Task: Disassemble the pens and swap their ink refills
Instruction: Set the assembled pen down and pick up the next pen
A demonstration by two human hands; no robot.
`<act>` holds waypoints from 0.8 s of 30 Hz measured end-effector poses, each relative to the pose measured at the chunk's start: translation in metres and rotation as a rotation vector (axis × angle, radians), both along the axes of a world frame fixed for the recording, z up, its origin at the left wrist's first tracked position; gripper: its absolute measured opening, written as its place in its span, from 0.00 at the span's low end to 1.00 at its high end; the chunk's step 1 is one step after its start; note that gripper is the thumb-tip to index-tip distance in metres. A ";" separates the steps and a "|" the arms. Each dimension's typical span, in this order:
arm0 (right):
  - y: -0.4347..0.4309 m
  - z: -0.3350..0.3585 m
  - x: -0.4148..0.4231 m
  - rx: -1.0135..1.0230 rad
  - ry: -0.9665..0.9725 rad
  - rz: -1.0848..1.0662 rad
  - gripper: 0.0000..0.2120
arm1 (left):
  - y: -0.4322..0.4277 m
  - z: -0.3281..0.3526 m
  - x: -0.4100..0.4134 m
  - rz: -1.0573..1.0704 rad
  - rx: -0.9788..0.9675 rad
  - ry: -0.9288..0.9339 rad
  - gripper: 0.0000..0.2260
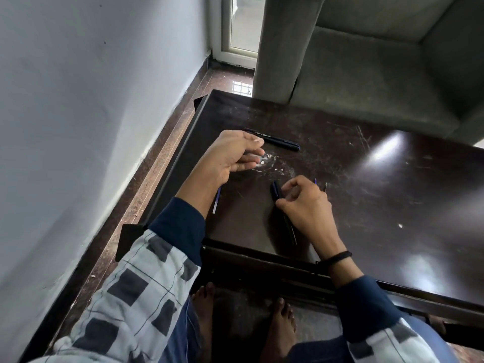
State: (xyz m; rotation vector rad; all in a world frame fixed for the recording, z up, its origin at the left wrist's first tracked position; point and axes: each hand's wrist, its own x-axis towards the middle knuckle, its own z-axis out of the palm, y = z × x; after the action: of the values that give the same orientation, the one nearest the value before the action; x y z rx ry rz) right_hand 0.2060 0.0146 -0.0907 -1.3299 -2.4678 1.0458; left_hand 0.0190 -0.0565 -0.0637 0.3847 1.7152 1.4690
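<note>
Right hand [305, 203] fingers pinch black pen [284, 213] on dark table [392, 205]. Left hand [233, 155] loosely curled, empty (second pen [275, 140] just beyond). Refill [216, 203] beside left wrist.

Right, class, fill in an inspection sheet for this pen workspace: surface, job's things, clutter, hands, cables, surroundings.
Surface: dark table, scratched, with a white smear.
Job's things: black pen lying at the far side; pen barrel under the right hand; loose refill beside the left wrist; thin tips past the right hand.
Clutter: nothing seen.
Hands: left hand curled, contents unclear; right hand on the barrel.
Cables: nothing seen.
Surroundings: grey sofa, white wall, door.
</note>
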 end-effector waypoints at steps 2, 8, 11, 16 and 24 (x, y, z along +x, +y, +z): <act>0.001 -0.001 -0.003 -0.102 0.096 -0.066 0.09 | 0.004 -0.003 0.007 -0.072 -0.064 0.036 0.06; 0.004 0.003 -0.007 -0.420 0.413 -0.211 0.06 | 0.012 -0.010 0.020 -0.200 -0.104 0.076 0.06; 0.006 0.004 -0.007 -0.483 0.444 -0.218 0.07 | 0.014 -0.012 0.023 -0.213 -0.050 0.064 0.07; 0.009 0.003 -0.006 -0.564 0.464 -0.190 0.04 | 0.014 -0.012 0.022 -0.171 -0.003 0.054 0.06; 0.013 0.005 -0.005 -0.943 0.555 -0.245 0.06 | 0.012 -0.010 0.022 -0.177 0.064 0.040 0.09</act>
State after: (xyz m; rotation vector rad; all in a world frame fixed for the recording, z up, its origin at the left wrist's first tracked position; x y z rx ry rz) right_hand 0.2012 0.0278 -0.0853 -1.2042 -1.3707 2.2503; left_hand 0.0415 -0.0443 -0.0738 0.5881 1.6235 1.3975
